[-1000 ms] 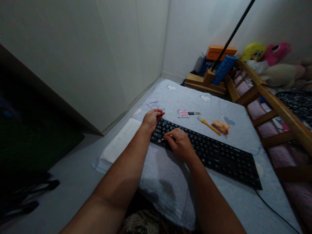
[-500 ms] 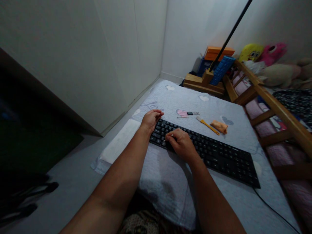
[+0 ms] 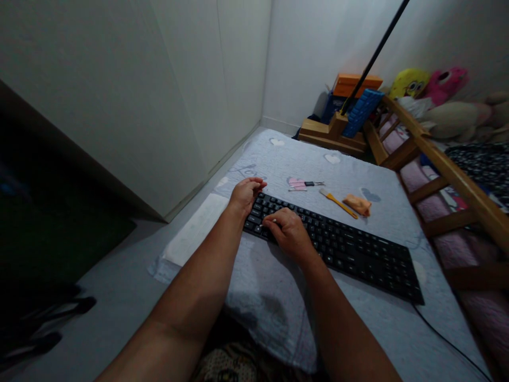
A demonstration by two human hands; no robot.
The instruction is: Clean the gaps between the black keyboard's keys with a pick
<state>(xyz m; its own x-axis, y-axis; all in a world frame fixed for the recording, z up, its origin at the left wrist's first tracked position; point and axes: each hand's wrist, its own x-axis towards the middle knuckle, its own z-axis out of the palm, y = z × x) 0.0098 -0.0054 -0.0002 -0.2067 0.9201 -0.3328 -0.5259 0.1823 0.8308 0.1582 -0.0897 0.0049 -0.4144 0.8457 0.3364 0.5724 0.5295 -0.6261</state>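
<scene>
A black keyboard (image 3: 358,252) lies at a slant in front of me. At its far left corner is my left hand (image 3: 244,195), fingers curled around the edge and holding it; the thumb is partly hidden. My right hand (image 3: 289,229) is over the left part of the keys, closed in a pinch. Between its fingertips is a thin white stick with pale ends, looking like a cotton swab (image 3: 274,220); its lower end meets the keys near the front left corner.
Behind the keyboard lie a small black-handled tool (image 3: 309,183), pink-and-white swabs or sticks (image 3: 297,184), a yellow-handled brush (image 3: 342,205) and a crumpled orange cloth (image 3: 358,205). A white folded cloth (image 3: 194,228) lies left. A wooden bed rail (image 3: 449,159) runs along the right.
My right hand has moved slightly left along the keys with the cotton swab. My left hand has stayed at the keyboard's corner.
</scene>
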